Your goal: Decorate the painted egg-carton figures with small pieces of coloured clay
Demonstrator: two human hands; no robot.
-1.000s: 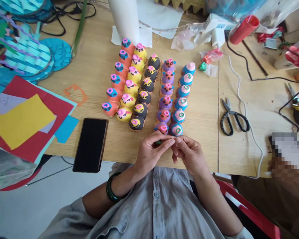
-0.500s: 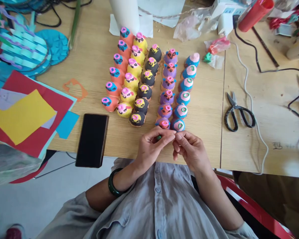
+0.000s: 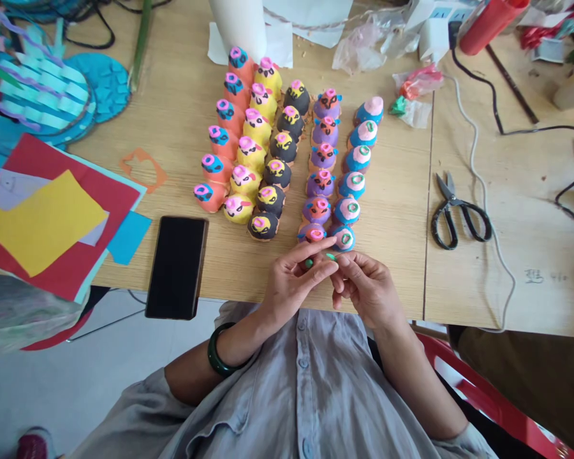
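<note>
Close to the table's front edge, my left hand (image 3: pixel 291 277) holds a small green lump (image 3: pixel 309 262) in its curled fingers, with the index finger and thumb apart. My right hand (image 3: pixel 366 280) pinches a tiny green piece (image 3: pixel 331 257) between thumb and index finger, touching or nearly touching the left fingers. Just beyond my hands stand rows of small domed figures: orange (image 3: pixel 213 197), yellow (image 3: pixel 239 207), black (image 3: pixel 263 225), purple (image 3: pixel 317 209) and blue with pink tops (image 3: pixel 347 210). Most blue ones bear a green ring; the farthest shows none.
A black phone (image 3: pixel 176 268) lies at the front edge, left of my hands. Coloured paper sheets (image 3: pixel 43 217) are farther left. Black-handled scissors (image 3: pixel 454 213) and a white cable (image 3: pixel 478 178) lie right. A white cylinder (image 3: pixel 239 25) stands at the back.
The left index finger and thumb have parted, and the green piece at the right fingertips now shows. More of the green lump in my left hand is visible.
</note>
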